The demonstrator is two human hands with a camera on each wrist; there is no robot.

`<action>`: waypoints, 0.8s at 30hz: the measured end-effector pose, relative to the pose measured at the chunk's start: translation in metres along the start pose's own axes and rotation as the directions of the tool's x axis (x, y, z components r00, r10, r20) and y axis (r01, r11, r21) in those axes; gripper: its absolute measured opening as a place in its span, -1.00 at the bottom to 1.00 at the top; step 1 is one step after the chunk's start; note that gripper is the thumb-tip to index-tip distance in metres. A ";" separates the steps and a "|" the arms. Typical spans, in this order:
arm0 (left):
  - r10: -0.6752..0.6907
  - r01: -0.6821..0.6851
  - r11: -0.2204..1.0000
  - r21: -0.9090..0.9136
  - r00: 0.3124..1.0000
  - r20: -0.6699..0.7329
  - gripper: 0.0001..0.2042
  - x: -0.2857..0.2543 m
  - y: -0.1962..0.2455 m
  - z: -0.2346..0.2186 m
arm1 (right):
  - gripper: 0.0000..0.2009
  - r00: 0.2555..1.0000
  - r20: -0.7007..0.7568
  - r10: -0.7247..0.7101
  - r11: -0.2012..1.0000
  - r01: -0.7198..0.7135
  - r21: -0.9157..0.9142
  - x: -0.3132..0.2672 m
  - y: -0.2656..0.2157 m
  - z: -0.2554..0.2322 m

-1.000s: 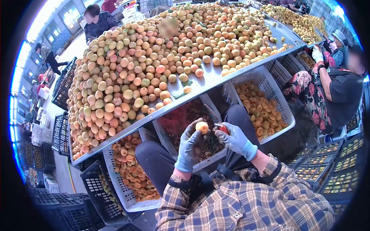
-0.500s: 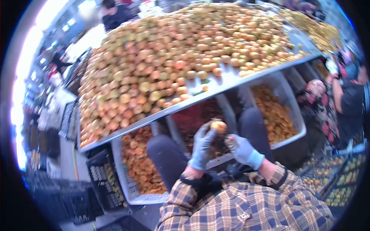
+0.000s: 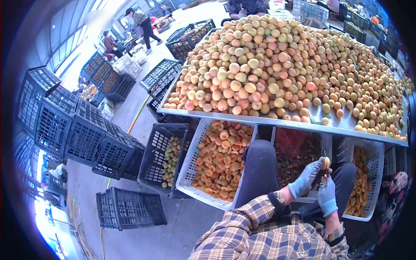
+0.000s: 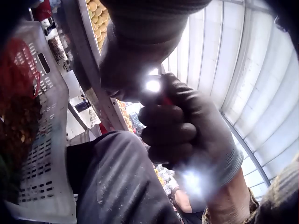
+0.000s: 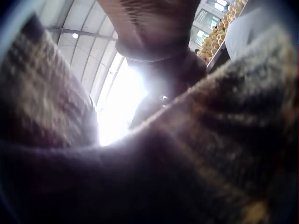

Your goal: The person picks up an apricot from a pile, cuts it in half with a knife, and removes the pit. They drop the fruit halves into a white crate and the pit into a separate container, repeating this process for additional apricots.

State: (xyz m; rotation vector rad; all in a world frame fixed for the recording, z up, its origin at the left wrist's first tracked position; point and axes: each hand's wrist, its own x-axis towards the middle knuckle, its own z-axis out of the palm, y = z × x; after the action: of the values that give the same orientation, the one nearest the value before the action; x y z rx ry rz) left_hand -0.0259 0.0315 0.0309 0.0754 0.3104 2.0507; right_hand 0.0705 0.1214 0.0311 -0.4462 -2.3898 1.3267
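Note:
In the head view my gloved left hand (image 3: 305, 178) pinches a yellow-orange apricot (image 3: 325, 162) at its fingertips. Just below the fruit, my gloved right hand (image 3: 327, 197) grips a small red-handled tool (image 4: 167, 99), its thin metal tip up against the apricot. Both hands are close together above a white crate (image 3: 328, 145) of dark scraps, between the knees. From the left wrist, the right hand (image 4: 187, 123) appears curled round the red handle, with the left hand (image 4: 138, 56) over it in shadow. Sleeve fabric fills most of the right wrist view.
A metal table (image 3: 260, 120) piled with apricots (image 3: 247, 78) stands in front. White crates of halved apricots (image 3: 221, 158) flank the knees. Black crates (image 3: 130, 209) stand on the floor at left, beside a yellow hose (image 3: 138, 113). Other people are farther back.
The head view has swung left, so table and hands sit farther right in it. The right hand has brought the tool from beside the apricot up to it; the left hand still holds the fruit.

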 end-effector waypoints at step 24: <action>0.201 -0.158 0.968 0.195 0.952 -0.231 -0.70 0.002 0.012 0.003 | -0.76 0.972 0.208 0.111 0.990 -0.126 0.064 0.002 0.012 0.003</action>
State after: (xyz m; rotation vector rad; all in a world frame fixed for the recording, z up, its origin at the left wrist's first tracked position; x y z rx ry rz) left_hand -0.0363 0.0287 0.0370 -0.0497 0.6622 2.2133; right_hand 0.0689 0.1262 0.0200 -0.4571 -2.4993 1.5812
